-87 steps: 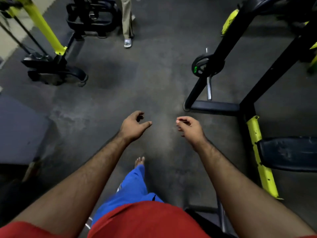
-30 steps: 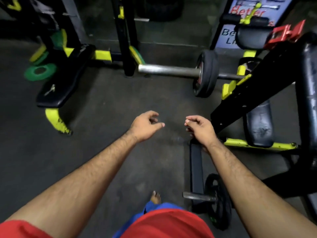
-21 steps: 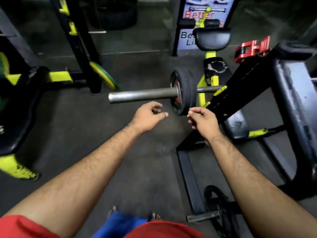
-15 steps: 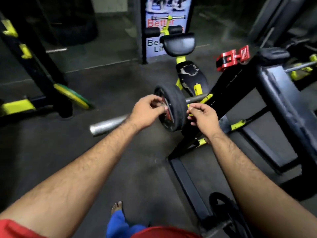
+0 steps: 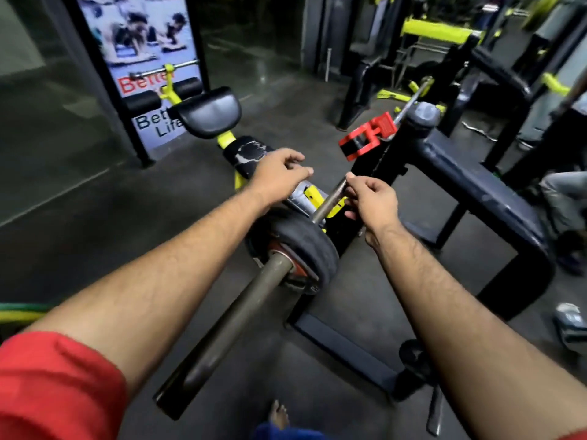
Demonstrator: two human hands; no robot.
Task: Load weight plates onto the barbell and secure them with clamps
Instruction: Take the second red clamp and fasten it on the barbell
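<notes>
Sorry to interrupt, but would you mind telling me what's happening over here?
A person is at the end of a racked barbell that carries a black weight plate. Their right hand touches the thin shaft beyond the plate, and the left hand reaches alongside, holding nothing. A red clamp sits on the rack, not yet fitted.
</notes>
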